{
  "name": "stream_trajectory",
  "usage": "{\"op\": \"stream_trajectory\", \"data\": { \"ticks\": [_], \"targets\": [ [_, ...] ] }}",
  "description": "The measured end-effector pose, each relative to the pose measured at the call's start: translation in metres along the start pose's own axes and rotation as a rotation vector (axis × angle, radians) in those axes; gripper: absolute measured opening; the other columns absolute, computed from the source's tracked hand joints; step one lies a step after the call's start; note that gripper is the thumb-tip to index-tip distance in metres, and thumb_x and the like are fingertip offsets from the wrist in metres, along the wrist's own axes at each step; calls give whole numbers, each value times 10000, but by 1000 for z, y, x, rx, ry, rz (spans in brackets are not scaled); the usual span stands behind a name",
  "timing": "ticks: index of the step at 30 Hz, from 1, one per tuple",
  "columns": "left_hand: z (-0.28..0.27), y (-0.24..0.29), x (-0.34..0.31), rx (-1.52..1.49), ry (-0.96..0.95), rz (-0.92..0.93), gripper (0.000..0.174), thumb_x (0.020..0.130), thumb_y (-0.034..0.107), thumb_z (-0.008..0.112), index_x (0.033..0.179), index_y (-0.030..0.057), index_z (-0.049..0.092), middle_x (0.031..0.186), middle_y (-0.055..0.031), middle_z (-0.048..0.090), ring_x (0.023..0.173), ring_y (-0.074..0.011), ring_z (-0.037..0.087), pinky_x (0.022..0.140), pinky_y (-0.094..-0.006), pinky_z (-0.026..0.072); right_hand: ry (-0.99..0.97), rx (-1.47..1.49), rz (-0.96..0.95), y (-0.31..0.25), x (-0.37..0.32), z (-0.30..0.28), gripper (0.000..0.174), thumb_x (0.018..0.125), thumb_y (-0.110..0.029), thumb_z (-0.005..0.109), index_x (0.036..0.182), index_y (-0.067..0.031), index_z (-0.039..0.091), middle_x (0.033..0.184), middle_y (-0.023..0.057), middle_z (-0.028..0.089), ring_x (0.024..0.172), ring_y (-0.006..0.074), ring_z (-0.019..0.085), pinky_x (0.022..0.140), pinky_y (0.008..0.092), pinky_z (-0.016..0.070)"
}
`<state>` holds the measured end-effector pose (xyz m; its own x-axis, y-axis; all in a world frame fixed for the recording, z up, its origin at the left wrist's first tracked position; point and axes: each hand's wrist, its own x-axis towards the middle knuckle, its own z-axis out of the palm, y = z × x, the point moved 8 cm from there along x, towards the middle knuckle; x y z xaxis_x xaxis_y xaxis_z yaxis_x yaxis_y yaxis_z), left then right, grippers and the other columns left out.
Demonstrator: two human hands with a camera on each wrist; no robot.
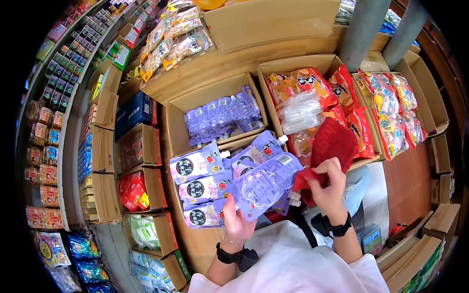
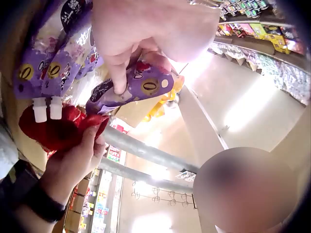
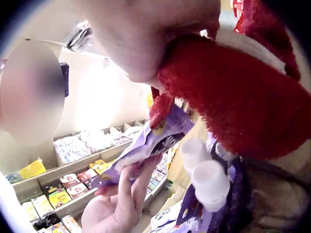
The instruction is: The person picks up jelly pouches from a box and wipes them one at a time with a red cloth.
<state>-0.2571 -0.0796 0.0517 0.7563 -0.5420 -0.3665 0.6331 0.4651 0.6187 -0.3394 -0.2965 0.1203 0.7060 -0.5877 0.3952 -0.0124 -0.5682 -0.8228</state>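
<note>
In the head view my left hand (image 1: 238, 220) pinches the lower end of a purple spouted drink pouch (image 1: 267, 184), its printed back facing up. My right hand (image 1: 330, 189) grips a red cloth (image 1: 334, 140), part of which hangs beyond the fingers. A bunched end of the cloth meets the pouch's edge, as the right wrist view also shows with the pouch (image 3: 146, 148) below the cloth (image 3: 238, 102). Several more pouches (image 1: 198, 190) lie in rows under and left of the held one, white caps outward.
Behind the pouches stands a carton (image 1: 176, 122) of smaller purple packs. To its right are boxes with red snack bags (image 1: 359, 128) and clear-and-red bags (image 1: 391, 105). Grey posts (image 1: 364, 31) rise at the back. Stocked shelves (image 1: 63, 73) line the left side.
</note>
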Motion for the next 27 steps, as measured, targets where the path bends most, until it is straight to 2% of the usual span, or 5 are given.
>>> {"op": "stream_trajectory", "data": {
  "ticks": [3, 10, 18, 23, 27],
  "targets": [
    [-16, -1, -1, 33, -41, 1, 629, 1007, 496, 340, 1463, 66, 392, 1427, -102, 517, 1300, -273, 509, 1077, -461, 405, 88, 185, 241, 33, -3, -9, 245, 664, 50, 767, 797, -14, 571, 770, 96, 585, 728, 262, 554, 661, 336, 459],
    [-10, -13, -7, 136, -271, 68, 572, 982, 306, 432, 1348, -133, 431, 1281, -186, 588, 1164, -257, 599, 1006, -373, 460, -133, 35, -128, -43, 6, 18, 236, 629, 38, 771, 781, -29, 604, 766, 101, 599, 731, 287, 562, 642, 362, 472],
    [11, 6, -14, 247, -133, 97, 572, 971, 344, 466, 1295, -126, 500, 1112, -158, 660, 947, -211, 658, 816, -318, 516, 73, 153, 231, 19, 8, -1, 223, 697, 33, 765, 795, 7, 567, 740, 113, 550, 689, 252, 552, 613, 335, 455],
    [8, 7, -12, 580, -193, 186, 582, 978, 418, 481, 1239, -98, 547, 811, -26, 632, 605, -62, 520, 528, -210, 377, -124, 128, -8, -34, 12, 3, 230, 658, 14, 779, 807, -19, 607, 753, 94, 580, 714, 259, 555, 628, 342, 466],
    [10, 4, -13, 581, -212, 185, 608, 986, 453, 466, 1233, -97, 553, 811, -20, 631, 624, -59, 527, 542, -211, 387, -123, 29, 40, -21, 12, 11, 214, 666, 19, 763, 793, -17, 595, 755, 110, 583, 725, 278, 554, 639, 362, 472]
  ]
}}
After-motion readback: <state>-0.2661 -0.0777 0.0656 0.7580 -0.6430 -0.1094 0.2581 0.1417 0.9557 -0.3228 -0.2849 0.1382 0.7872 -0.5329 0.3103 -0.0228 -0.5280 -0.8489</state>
